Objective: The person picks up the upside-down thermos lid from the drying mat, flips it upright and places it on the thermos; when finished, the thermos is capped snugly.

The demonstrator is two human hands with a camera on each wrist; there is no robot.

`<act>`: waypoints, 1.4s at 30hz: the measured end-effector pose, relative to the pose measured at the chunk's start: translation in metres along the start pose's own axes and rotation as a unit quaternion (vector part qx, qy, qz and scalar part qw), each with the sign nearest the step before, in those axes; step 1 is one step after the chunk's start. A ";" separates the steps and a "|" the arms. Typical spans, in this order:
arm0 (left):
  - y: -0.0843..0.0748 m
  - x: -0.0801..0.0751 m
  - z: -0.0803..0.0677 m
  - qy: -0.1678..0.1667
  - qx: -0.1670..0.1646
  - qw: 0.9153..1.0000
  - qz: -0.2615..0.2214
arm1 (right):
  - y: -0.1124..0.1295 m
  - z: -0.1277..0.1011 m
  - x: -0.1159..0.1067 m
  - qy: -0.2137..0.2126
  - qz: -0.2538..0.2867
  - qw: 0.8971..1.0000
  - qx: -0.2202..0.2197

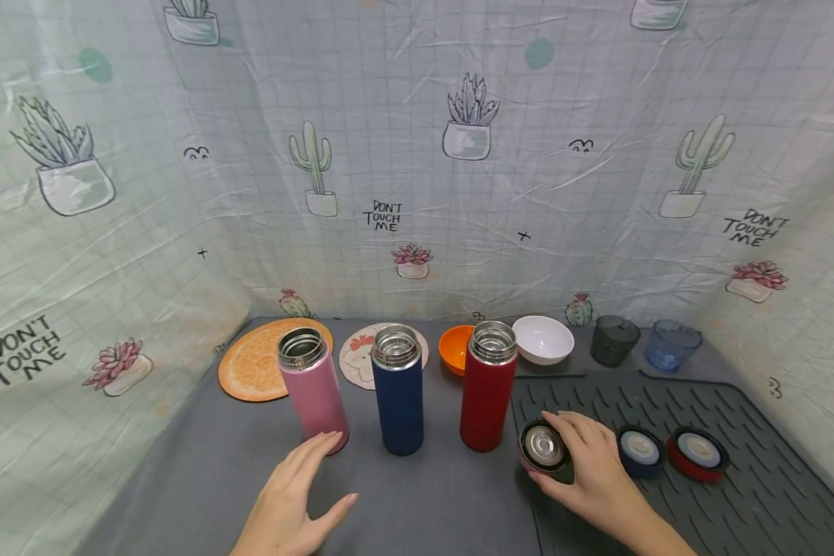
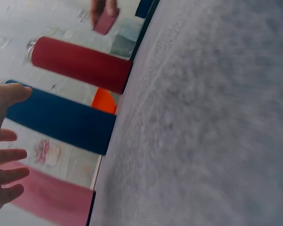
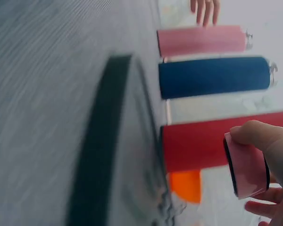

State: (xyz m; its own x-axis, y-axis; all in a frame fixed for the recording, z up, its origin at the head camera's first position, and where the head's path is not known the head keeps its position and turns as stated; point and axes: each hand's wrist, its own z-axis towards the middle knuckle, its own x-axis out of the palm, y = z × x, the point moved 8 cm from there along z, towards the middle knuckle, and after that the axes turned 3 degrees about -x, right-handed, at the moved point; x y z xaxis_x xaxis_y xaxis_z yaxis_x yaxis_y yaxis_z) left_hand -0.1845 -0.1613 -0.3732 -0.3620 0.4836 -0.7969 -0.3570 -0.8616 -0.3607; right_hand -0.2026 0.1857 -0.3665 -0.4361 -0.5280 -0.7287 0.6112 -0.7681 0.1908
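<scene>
Gripping the pink lid [image 1: 544, 448] — underside partly hidden — the right hand [image 1: 591, 467]; left hand [image 1: 295, 498] spread, holding nothing.

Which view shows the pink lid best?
The right wrist view: the pink lid fills the foreground, pinched in the right hand, its pink side and dark rim clear. The head view shows the lid from above, with its metal inside, partly covered by fingers. The left wrist view shows only a small, distant pink patch.
</scene>
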 end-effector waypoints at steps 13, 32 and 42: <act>-0.042 0.014 0.013 0.069 0.024 0.994 -0.081 | 0.055 0.022 0.003 0.025 0.030 0.998 -0.052; -0.075 0.056 0.040 0.178 -0.012 0.936 -0.304 | 0.118 0.055 0.029 0.034 0.092 0.986 -0.131; -0.067 0.058 0.044 0.178 -0.040 0.901 -0.393 | 0.127 0.062 0.037 0.024 0.099 0.984 -0.147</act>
State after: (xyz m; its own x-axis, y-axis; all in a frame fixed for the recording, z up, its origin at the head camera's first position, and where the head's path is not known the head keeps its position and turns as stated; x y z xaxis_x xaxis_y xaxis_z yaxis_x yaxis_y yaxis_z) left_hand -0.2192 -0.0686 -0.3745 0.2805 0.8816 -0.3795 -0.3139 -0.2894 -0.9043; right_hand -0.1819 0.0465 -0.3286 -0.2623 -0.6337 -0.7278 0.8491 -0.5099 0.1379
